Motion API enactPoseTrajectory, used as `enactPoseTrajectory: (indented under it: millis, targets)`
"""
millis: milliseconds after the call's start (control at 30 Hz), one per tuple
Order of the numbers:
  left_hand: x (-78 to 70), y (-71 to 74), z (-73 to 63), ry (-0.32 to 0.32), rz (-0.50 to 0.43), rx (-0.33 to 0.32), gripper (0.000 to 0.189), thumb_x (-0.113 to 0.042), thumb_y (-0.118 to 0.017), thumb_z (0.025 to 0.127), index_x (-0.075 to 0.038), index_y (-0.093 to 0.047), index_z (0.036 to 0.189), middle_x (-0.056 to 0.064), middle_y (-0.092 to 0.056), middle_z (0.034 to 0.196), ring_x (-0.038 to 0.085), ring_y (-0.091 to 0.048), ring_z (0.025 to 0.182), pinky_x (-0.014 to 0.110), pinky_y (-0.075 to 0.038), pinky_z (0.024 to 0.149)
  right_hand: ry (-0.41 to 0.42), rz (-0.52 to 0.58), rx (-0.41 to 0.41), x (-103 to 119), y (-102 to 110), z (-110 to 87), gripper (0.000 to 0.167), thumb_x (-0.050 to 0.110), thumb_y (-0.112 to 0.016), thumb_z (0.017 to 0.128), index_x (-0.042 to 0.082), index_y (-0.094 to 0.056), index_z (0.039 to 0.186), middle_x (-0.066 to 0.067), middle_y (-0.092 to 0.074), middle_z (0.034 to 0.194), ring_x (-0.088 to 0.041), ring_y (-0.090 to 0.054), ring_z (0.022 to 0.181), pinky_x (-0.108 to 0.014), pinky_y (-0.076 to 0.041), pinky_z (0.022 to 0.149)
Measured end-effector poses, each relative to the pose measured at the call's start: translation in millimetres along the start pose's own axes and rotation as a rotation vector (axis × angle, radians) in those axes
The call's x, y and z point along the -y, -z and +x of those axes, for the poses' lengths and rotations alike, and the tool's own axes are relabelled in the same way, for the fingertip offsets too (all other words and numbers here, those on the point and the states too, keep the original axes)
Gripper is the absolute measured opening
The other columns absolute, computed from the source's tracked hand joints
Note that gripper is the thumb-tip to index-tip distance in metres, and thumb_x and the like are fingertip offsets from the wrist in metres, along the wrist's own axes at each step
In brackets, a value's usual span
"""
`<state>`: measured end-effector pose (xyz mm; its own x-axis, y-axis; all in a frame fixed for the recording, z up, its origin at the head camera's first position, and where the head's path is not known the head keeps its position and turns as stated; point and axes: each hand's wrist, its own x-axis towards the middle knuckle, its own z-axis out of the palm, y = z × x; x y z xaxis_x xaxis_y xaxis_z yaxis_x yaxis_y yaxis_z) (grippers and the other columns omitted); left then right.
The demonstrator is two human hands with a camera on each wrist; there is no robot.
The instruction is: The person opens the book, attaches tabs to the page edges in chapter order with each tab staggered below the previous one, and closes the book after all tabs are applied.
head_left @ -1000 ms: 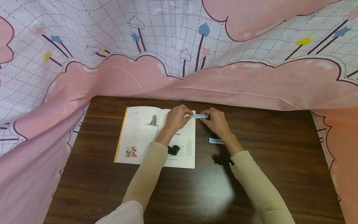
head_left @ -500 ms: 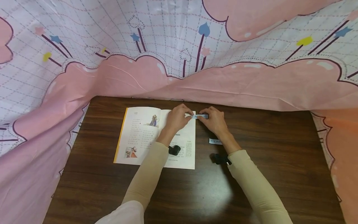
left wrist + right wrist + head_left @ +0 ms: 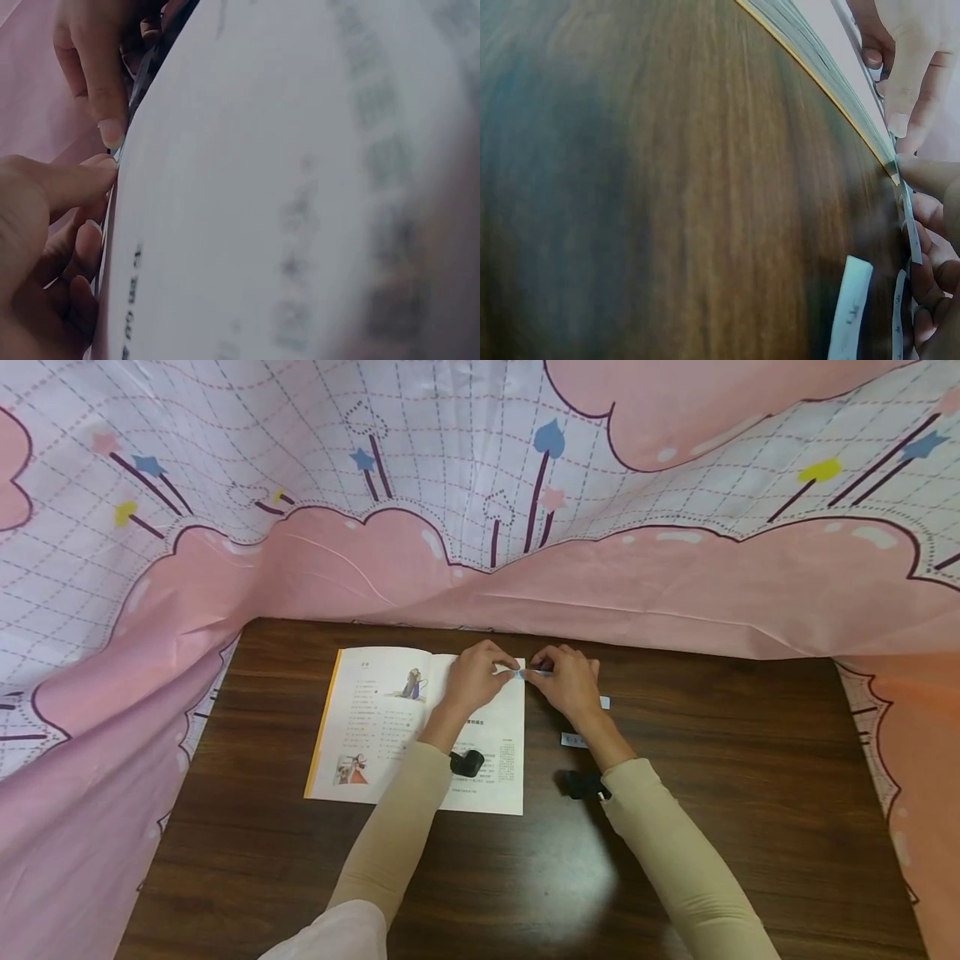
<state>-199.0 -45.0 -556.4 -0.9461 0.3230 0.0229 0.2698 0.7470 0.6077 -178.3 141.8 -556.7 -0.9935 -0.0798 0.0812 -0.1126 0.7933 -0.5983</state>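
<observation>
An open book (image 3: 487,793) with printed text and coloured drawings lies on the table. My left hand (image 3: 476,681) rests over its right page, thumb and fingers pinching the page's far right edge. A narrow light-blue paper strip (image 3: 520,674) with handwriting sits at that edge. My right hand (image 3: 567,685) pinches the strip, its thumb tip nearly meeting the left thumb. In the right wrist view, the strip's tail (image 3: 913,232) runs out past the book's corner beneath the right fingers. Both thumb tips meet at the page edge in the left wrist view, where the page (image 3: 225,150) fills the middle.
Two more paper strips lie on the dark wooden table (image 3: 712,777) by the right forearm: a nearer strip (image 3: 573,740) and a farther strip (image 3: 604,702), partly hidden by the arm. A pink patterned curtain (image 3: 600,593) borders the table's back and sides.
My right hand has shifted left along the strip toward the left thumb, covering more of it. Another strip has come into view beside the right wrist. The left hand has stayed in place.
</observation>
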Motion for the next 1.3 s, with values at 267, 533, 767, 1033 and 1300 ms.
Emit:
enactPoseTrajectory:
  millis: [267,533,767,1033,1300]
  targets:
    - [-0.5,-0.3,0.5,0.016,-0.008,-0.017,0.008,-0.028,-0.075,0.09,-0.029,-0.079,0.097,-0.009,-0.063,0.104,0.012,-0.063,0.09,0.031,-0.051,0.07,0.027,0.024,0.032,-1.4,4.1,-1.2,0.026,0.035,-0.078,0.087,0.013,-0.072,0.1,-0.004,-0.064,0.092,-0.027,-0.058,0.089,-0.05,-0.032,0.082]
    - [-0.2,-2.0,0.1,0.021,-0.007,-0.027,0.007,-0.029,-0.076,0.089,-0.029,-0.078,0.096,-0.01,-0.063,0.103,0.011,-0.061,0.089,0.03,-0.05,0.07,0.017,0.074,0.087,-4.7,5.9,0.6,0.014,0.024,-0.072,0.093,0.015,-0.072,0.103,-0.004,-0.071,0.1,-0.026,-0.055,0.087,-0.049,-0.029,0.083]
    - [-0.7,-2.4,0.1,0.028,-0.013,-0.037,0.007,-0.03,-0.077,0.089,-0.028,-0.079,0.095,-0.01,-0.063,0.102,0.01,-0.061,0.088,0.03,-0.049,0.07,-0.002,0.114,0.061,-4.8,5.2,1.1,0.01,0.023,-0.069,0.095,0.015,-0.073,0.1,-0.004,-0.073,0.099,-0.026,-0.056,0.082,-0.049,-0.027,0.083]
    - [-0.4,-3.3,0.9,0.023,-0.014,-0.042,0.007,-0.03,-0.077,0.089,-0.028,-0.079,0.095,-0.009,-0.064,0.102,0.011,-0.061,0.087,0.03,-0.05,0.07,-0.018,0.1,0.032,-2.1,2.8,0.4,0.017,0.029,-0.071,0.093,0.013,-0.073,0.098,-0.007,-0.072,0.099,-0.03,-0.058,0.089,-0.05,-0.029,0.085]
    - [-2.5,-3.6,3.4,0.043,-0.012,-0.052,0.006,-0.031,-0.075,0.09,-0.027,-0.08,0.092,-0.008,-0.064,0.103,0.008,-0.059,0.078,0.029,-0.049,0.063,-0.038,0.033,-0.009,2.4,-1.5,1.7,0.024,0.037,-0.078,0.086,0.013,-0.073,0.092,-0.008,-0.07,0.093,-0.032,-0.058,0.091,-0.053,-0.03,0.085]
